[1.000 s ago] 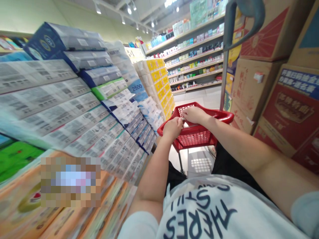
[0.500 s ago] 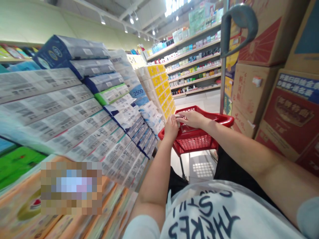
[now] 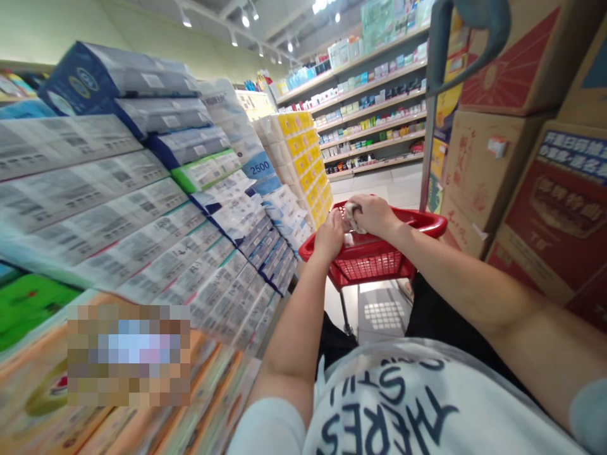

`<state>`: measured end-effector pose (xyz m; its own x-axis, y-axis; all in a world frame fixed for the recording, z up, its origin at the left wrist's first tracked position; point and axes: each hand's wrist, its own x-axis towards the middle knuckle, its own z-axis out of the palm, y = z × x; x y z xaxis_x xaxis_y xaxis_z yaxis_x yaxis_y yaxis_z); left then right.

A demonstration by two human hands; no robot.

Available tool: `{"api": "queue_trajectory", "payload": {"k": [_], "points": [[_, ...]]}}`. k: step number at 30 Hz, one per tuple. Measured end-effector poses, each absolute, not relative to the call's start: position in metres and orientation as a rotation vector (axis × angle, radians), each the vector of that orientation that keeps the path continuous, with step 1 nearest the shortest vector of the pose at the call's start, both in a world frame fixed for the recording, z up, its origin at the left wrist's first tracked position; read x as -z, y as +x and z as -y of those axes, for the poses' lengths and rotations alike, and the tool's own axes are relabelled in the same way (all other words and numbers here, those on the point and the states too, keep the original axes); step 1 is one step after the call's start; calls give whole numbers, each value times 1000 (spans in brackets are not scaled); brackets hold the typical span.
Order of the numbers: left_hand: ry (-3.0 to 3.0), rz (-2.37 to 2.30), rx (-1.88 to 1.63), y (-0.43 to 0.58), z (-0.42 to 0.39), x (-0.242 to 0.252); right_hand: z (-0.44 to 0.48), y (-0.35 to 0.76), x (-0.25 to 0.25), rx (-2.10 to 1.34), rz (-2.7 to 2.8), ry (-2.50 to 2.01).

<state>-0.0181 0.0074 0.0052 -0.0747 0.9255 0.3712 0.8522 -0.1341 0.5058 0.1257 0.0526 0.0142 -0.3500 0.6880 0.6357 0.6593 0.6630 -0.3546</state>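
Step, likely: working cloth [image 3: 351, 215] over cart [image 3: 370, 268] — right hand [image 3: 375, 213] closed round cloth, left hand [image 3: 331, 235] half-curled, hold unclear — next move wants firm grip.

The person wears a pale, whitish-blue fabric T-shirt [image 3: 403, 436] with large, dark, hand-drawn-looking capitals across the front. From the head view the print stands upside down; "THERES" and "STILL" can be read, and a further row is partly lost in the folds near the greyish, rumpled hem [image 3: 422, 347]. The short, pale blue left sleeve [image 3: 277, 426] and matching right sleeve [image 3: 590, 411] end in wide cuffs. Below show black fabric trousers [image 3: 439, 316]. The left grip [image 3: 329, 237] and right grip [image 3: 377, 216] are bare human hands.
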Motion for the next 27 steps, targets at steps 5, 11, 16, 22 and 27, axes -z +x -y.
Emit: {"api": "queue_trajectory", "payload": {"k": [5,11,16,22,27], "points": [[2077,-2487,-465,-29,-2,-6,-52,117,-16,-159,2398,-962],[2287,-2357,-190,-48,-7,-5,-51,104,-12,-228,2558,-852],[2293,-2319,-12,-65,-7,-9,-47,96,-10,-170,2446,-1168],[2177,-2523,-115,-68,-1,-8,-38,97,-10,-153,2533,-694],[2126,-2517,-160,-64,0,-7,-39,98,-7,-208,2494,-599]]}}
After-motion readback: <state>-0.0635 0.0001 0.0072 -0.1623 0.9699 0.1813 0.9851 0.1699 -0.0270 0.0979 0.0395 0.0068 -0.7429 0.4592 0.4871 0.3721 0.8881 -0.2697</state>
